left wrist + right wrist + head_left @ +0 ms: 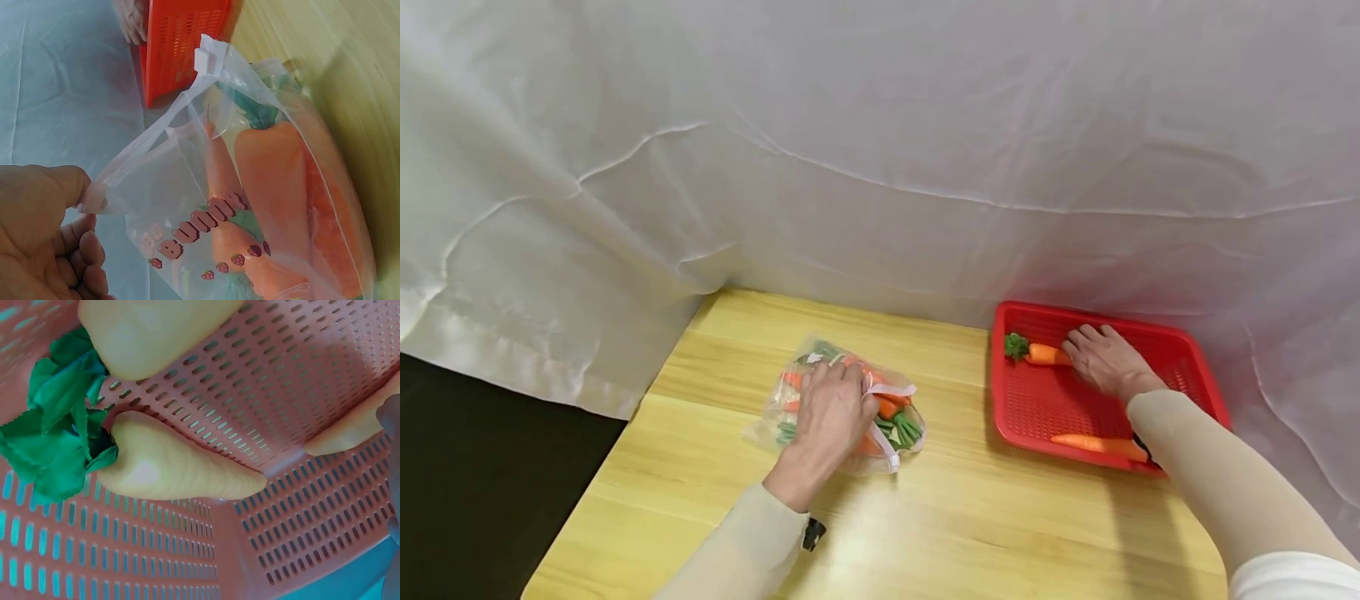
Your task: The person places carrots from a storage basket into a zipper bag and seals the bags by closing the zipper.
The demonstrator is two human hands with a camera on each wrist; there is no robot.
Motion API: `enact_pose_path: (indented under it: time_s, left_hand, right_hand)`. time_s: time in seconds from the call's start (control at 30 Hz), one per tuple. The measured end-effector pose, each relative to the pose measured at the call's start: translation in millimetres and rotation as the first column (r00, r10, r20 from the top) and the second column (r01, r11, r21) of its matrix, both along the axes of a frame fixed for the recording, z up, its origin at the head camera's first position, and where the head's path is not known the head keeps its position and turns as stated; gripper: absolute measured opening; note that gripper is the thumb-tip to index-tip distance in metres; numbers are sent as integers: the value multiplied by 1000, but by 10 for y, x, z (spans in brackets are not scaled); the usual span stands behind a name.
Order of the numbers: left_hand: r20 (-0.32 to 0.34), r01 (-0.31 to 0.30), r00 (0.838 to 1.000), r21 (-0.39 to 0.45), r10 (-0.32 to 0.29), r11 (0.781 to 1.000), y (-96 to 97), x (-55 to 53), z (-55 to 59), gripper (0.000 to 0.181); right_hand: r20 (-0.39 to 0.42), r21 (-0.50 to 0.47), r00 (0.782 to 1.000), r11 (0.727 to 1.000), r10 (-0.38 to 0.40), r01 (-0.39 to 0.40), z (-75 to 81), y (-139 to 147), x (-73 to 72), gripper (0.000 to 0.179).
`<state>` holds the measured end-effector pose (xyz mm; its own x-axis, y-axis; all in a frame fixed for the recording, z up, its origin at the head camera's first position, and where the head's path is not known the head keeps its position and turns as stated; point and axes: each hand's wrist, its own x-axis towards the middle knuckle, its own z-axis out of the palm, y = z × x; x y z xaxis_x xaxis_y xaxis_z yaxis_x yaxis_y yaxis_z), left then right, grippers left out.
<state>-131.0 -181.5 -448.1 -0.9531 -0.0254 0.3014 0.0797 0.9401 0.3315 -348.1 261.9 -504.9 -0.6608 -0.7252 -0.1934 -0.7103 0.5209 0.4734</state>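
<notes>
My left hand [835, 404] pinches the edge of a clear zip bag [150, 206] between thumb and forefinger; the other fingers curl loosely below. Several orange carrots [272, 181] with green tops lie inside it, behind dark red printed lettering. A white slider [203, 61] sits on the zip strip. Over at the right, my right hand [1105, 358] reaches into a red basket [996, 392], its fingers over the end of a leafy-topped carrot [1047, 355]. In the right wrist view, fingers [391, 422] overlap a carrot [347, 431] at the edge; I cannot tell whether they grip it.
Another carrot [1097, 444] lies along the basket's near side, partly hidden by the right wrist. The light wooden table [925, 533] carries both bag and basket. A pale cloth [880, 150] hangs behind the table, and a dark area [482, 467] borders its left edge.
</notes>
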Motion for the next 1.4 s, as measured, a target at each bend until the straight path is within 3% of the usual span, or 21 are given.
enact_pose_path:
  time_s: [0.23, 0.53, 0.83, 1.4]
  left_hand:
    - [11, -1, 1000, 13, 1, 1000, -28, 28, 2, 18]
    - [54, 9, 999, -7, -9, 1000, -62, 28, -4, 17]
    - [73, 26, 997, 1, -27, 1000, -67, 5, -9, 17]
    - [51, 77, 996, -15, -76, 997, -78, -178, -2, 16]
  right_hand:
    - [4, 39, 1000, 999, 12, -12, -116, 78, 16, 37]
    - [45, -16, 999, 1000, -22, 23, -223, 93, 88, 18]
    - [84, -45, 987, 989, -137, 141, -112, 94, 186, 28]
    - [-11, -180, 984, 968, -177, 173, 140, 195, 231, 32]
